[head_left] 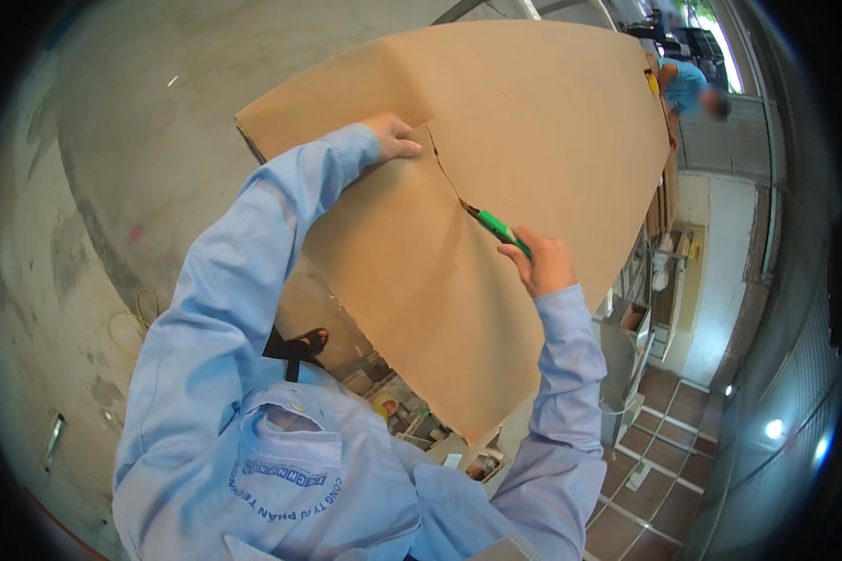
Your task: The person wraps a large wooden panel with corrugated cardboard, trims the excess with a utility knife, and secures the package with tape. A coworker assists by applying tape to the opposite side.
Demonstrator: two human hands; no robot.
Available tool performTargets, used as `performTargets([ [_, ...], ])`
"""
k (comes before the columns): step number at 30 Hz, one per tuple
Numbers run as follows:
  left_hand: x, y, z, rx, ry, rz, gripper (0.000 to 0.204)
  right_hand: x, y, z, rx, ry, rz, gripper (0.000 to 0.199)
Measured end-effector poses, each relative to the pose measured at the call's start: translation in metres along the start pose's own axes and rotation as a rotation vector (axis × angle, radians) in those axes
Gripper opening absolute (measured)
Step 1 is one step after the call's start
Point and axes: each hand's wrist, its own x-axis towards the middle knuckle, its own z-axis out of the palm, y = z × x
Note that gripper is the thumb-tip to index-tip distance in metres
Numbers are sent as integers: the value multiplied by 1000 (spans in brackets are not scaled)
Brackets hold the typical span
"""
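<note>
In the head view, a large brown cardboard sheet fills the upper middle of the picture. It bends over something below it and reaches from the top edge down to a pointed corner near the lower middle. A cut runs in the sheet from its left edge, near the left hand, downward to the right, and it ends at the knife.

The left hand lies on the cardboard at the upper end of the cut. The fingers press flat on the sheet and touch it; I cannot tell if they curl around the cut edge. The light blue sleeve of this arm goes from the hand down to the shoulder at the lower left.

The right hand is closed around a green utility knife. The handle is inside the fist and the green front part sticks out toward the upper left. The tip of the knife is in the cardboard, at the lower end of the cut.

Under the sheet, near the lower middle, small boxes and containers are visible, but they are too small to name. One foot in a dark sandal stands on the grey concrete floor. At the top right another person in a blue shirt stands well apart from the hands. At the right, metal shelves stand on a floor of brown tiles.
</note>
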Motion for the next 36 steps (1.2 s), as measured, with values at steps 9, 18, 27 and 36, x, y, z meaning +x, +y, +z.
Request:
performTargets([
  [9, 13, -10, -8, 26, 19, -9, 30, -34, 32, 1, -23, -99, -6, 29],
  [18, 25, -31, -14, -80, -49, 21, 34, -77, 65, 0, 4, -121, 5, 25],
  [27, 33, -40, -25, 110, 17, -8, 29, -107, 90, 5, -34, -149, 93, 26],
  [36, 30, -38, -33, -183, -100, -21, 36, -144, 116, 15, 7, -146, 111, 27],
])
